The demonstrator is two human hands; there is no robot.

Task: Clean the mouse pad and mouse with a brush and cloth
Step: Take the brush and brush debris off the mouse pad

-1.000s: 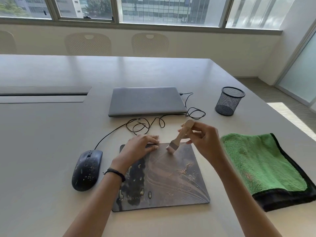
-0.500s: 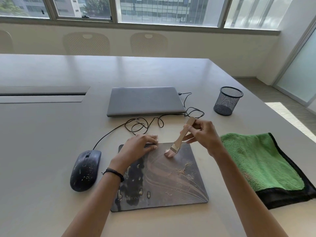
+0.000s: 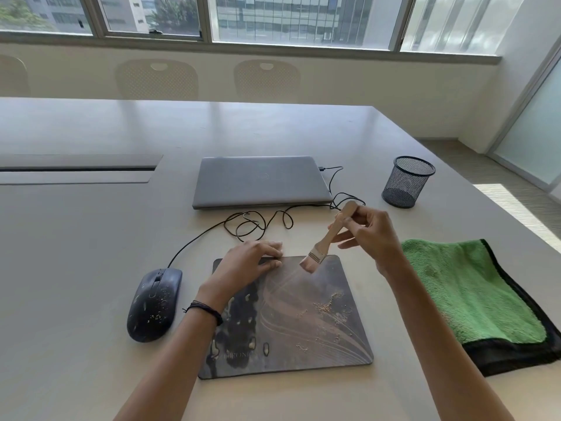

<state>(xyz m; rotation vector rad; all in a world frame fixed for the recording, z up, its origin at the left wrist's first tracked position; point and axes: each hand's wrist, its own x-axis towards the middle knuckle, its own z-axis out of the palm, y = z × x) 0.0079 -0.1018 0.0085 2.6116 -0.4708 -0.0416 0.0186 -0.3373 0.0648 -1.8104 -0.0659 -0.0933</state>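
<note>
Grey table (image 3: 91, 238) is the biggest thing we see, and all the rest lies on it. Next comes the shut laptop (image 3: 261, 180) at the far side. Then comes the green cloth (image 3: 464, 287) with its black edge, lying flat on the right, and no hand touches it.

The mouse pad (image 3: 303, 338) lies right in front of us, between the cloth and the mouse. It is dark. Our left grip (image 3: 246, 262), a bare hand, lies flat with straight fingers on the pad's far left corner and holds nothing. Our right grip (image 3: 370, 235) is closed round the brush handle, pinching it near the top.

The mouse (image 3: 154, 305) sits just left of the pad, with pale specks on its back. A black mesh cup (image 3: 406, 183) stands well apart, far right. The brush (image 3: 329, 235) leans with its hairs down at the pad's far edge. We cannot tell if the hairs touch. Smallest are the pale crumbs (image 3: 328, 305), mostly on the pad's right half.

We think this is the brushing step on the pad, and it looks early. The next move calls for soft sweeps through the crumbs and off the pad, while the flat hand keeps the pad from sliding. The mouse and the wiping are not yet done.
</note>
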